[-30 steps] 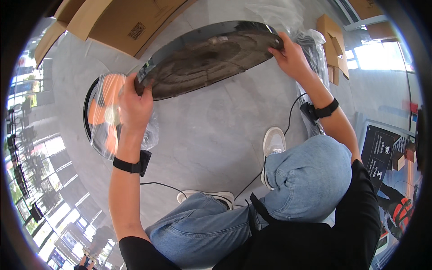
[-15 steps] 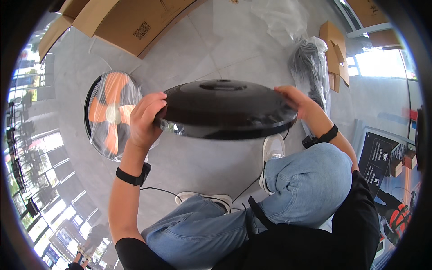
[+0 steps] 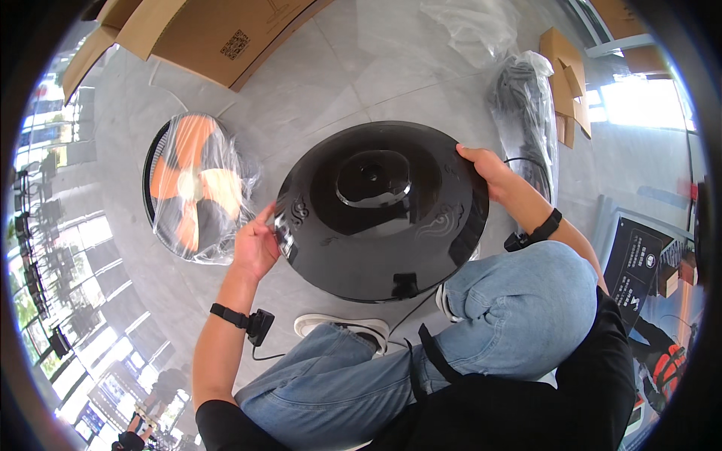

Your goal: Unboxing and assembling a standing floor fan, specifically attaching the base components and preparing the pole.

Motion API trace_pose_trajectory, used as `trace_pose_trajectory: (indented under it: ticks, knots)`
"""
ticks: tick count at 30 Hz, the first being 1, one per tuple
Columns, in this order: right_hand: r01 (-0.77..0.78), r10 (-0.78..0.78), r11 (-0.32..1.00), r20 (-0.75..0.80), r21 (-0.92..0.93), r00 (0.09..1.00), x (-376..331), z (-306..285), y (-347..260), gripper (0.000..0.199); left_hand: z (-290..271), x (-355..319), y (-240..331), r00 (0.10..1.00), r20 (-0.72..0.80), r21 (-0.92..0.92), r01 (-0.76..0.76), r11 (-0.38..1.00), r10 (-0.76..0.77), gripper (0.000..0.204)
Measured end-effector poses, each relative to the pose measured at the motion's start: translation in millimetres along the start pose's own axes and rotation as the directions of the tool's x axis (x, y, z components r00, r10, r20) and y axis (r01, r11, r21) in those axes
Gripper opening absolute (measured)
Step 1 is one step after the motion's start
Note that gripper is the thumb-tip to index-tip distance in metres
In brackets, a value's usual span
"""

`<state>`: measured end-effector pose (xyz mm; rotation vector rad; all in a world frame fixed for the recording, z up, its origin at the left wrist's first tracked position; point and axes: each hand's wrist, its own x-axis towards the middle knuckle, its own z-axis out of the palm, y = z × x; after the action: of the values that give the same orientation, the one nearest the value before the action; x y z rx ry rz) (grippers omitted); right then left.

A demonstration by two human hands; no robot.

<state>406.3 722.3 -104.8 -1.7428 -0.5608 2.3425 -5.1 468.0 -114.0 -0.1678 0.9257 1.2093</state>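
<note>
A glossy black round fan base (image 3: pixel 353 259) with a raised centre and swirl patterns is held up in front of me, its top face tilted toward me. My left hand (image 3: pixel 257 244) grips its left rim, fingers partly hidden under the edge. On the upper right rim, my right hand (image 3: pixel 490 173) is closed with the thumb on top; its other fingers are hidden below. Left of the base, on the floor, lie orange fan blades (image 3: pixel 197 184) in clear plastic over a black wire grille (image 3: pixel 154 203).
An open cardboard box (image 3: pixel 203 45) stands at the far left. Plastic-wrapped dark parts (image 3: pixel 523 113) lie at the right beside a smaller carton (image 3: pixel 564 75). Loose clear plastic (image 3: pixel 474 26) is on the grey floor (image 3: pixel 331 83). My bent knee (image 3: pixel 526 308) is close below the base.
The base has tilted from nearly edge-on so that its top face shows. My left hand has moved down and slightly right along with its rim; my right hand has stayed at the right rim.
</note>
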Motion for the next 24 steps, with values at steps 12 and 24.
trace_pose_trajectory:
  ticks: [12,24]
  knots:
    - [0.1,-0.102,0.965,0.004,-0.242,0.995,80.5,-12.9,9.0,0.061,-28.4,74.0,-30.7,0.905,-0.424,0.429,0.175,0.886,0.027,0.037]
    - [0.135,-0.243,0.802,-0.112,-0.582,0.964,114.1,-15.6,12.6,0.074,-35.0,111.9,-37.7,0.896,-0.428,0.556,0.158,0.816,0.118,0.075]
